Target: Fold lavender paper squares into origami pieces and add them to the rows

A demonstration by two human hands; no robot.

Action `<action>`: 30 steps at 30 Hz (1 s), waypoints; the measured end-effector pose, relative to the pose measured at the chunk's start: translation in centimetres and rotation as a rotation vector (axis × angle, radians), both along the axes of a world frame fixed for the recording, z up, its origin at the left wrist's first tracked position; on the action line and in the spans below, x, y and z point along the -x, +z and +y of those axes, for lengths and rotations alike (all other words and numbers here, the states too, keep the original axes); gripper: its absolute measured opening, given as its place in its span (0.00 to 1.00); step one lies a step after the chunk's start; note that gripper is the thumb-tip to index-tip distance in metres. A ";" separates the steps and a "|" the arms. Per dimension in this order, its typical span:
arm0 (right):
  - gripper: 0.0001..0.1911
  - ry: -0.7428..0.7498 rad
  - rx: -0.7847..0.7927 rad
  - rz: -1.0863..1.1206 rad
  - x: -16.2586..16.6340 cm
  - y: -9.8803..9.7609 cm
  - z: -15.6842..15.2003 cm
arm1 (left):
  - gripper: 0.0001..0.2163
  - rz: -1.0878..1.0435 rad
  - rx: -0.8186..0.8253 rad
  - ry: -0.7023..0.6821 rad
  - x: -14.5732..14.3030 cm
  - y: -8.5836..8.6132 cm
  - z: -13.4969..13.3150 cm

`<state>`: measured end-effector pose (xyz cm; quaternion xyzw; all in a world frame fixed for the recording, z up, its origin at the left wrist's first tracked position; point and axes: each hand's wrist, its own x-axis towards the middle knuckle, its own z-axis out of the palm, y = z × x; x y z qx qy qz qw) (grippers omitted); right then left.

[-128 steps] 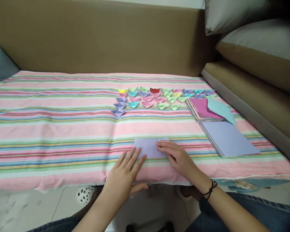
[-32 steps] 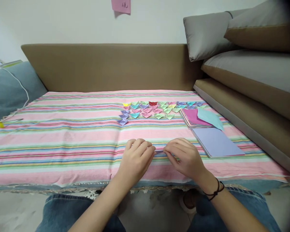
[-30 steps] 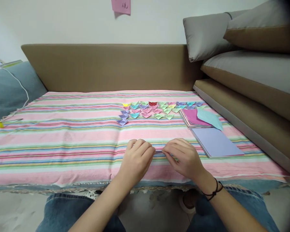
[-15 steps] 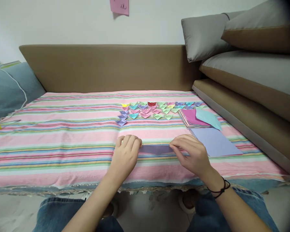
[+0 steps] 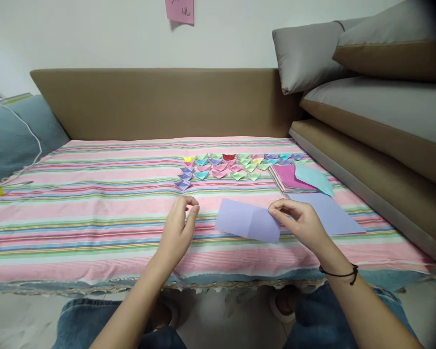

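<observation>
A purple rectangular sheet of paper [image 5: 241, 220], with a crease across its middle, is pinched at its right end by my right hand [image 5: 300, 220]. To the left of the sheet, my left hand [image 5: 178, 225] is raised with thumb and forefinger apart and nothing between them. Behind both hands lie several small folded paper boats [image 5: 220, 167] in many colours, set out in rows. Partly behind my right hand is a flat stack of purple paper [image 5: 334, 215].
A pile of coloured paper sheets [image 5: 285, 177] lies beyond the purple stack. Stacked cushions [image 5: 378, 116] border the right side. A striped cloth [image 5: 76, 208] covers the surface, with a brown backrest [image 5: 160, 104] behind. A white cord [image 5: 31, 131] runs down at the left.
My left hand has let go of the purple paper and opened. My right hand has moved slightly right, and the paper now faces me, tilted, showing its creased face.
</observation>
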<state>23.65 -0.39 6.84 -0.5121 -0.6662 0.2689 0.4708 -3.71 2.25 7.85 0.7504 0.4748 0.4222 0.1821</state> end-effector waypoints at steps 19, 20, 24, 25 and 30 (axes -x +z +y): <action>0.08 0.358 0.289 -0.041 4.3 -1.1 -0.4 | 0.13 -0.285 0.738 -0.307 -3.2 -1.4 -1.6; 0.07 0.357 0.287 -0.045 4.4 -1.1 -0.5 | 0.13 -0.290 0.740 -0.307 -3.2 -1.4 -1.6; 0.07 0.381 0.305 -0.054 4.1 -1.1 -0.5 | 0.12 -0.371 0.769 -0.278 -2.7 -1.2 -1.4; 0.08 0.382 0.309 -0.057 4.0 -1.0 -0.5 | 0.12 -0.410 0.774 -0.253 -2.4 -1.0 -1.2; 0.10 0.332 0.329 -0.034 2.8 -0.7 -0.3 | 0.12 -0.511 0.790 -0.161 -0.7 -0.3 -0.3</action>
